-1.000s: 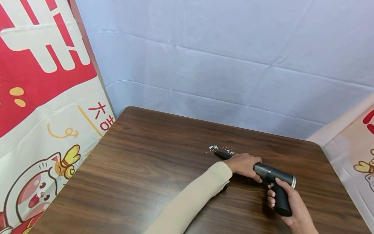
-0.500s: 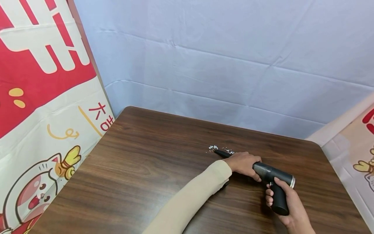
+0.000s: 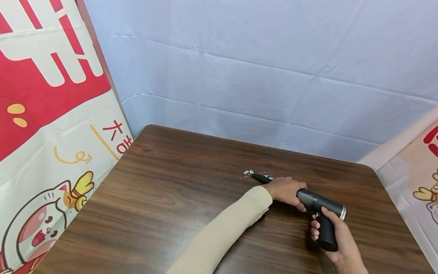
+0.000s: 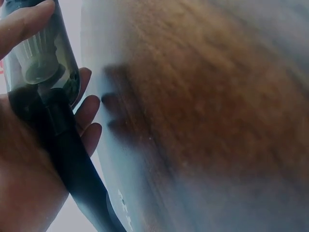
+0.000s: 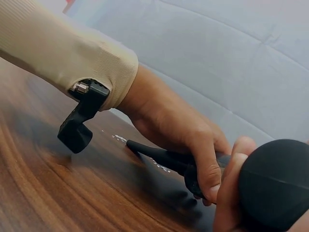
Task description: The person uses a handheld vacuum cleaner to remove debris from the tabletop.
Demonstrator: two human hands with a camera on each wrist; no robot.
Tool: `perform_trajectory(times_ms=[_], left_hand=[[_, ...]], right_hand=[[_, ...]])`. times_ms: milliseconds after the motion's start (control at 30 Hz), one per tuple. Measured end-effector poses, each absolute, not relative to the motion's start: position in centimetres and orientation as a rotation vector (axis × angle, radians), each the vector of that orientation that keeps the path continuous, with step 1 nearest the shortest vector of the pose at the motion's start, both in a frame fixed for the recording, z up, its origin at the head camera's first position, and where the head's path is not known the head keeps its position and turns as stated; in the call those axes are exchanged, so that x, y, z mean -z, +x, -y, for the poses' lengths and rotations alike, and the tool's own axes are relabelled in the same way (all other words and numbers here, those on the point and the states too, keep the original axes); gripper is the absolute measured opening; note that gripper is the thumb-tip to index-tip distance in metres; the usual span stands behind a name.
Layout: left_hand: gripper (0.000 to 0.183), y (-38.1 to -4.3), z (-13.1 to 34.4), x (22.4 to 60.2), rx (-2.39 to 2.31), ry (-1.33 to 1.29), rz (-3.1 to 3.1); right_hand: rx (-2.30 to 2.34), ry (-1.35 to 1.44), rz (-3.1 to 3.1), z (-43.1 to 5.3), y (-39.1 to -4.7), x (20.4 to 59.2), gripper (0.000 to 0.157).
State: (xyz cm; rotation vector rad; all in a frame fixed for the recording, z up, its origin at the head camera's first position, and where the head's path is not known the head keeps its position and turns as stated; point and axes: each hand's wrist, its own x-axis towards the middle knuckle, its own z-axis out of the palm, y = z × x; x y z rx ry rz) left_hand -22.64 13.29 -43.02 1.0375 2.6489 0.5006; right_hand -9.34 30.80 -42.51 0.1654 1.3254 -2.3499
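Up close, the right hand (image 5: pixel 229 191) grips a black tool (image 5: pixel 275 186) by its fat round end. The left hand (image 5: pixel 176 123), poking out of a cream sleeve (image 5: pixel 58 53) with a little black gadget (image 5: pixel 82 116) under the wrist, holds the same tool behind its long thin nose (image 5: pixel 157 153). Tiny white bits (image 5: pixel 162 167) lie beside the nose on the brown table (image 5: pixel 58 193), with a pale sheet (image 5: pixel 207 53) behind.
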Motion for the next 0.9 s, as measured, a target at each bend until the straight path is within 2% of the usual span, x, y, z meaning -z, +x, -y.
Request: perform_trajectory(times_ms=[167, 900], left_hand=[[0.047, -22.9, -13.3, 43.1, -0.509, 1.043, -2.642], [0.052, -23.9, -12.4, 43.0, -0.53, 1.035, -2.651]], right_hand=[[2.336, 0.182, -1.34, -30.8, -9.4, 42.5, 0.031], [2.323, 0.254, -1.396, -30.0, -10.9, 42.2, 0.026]])
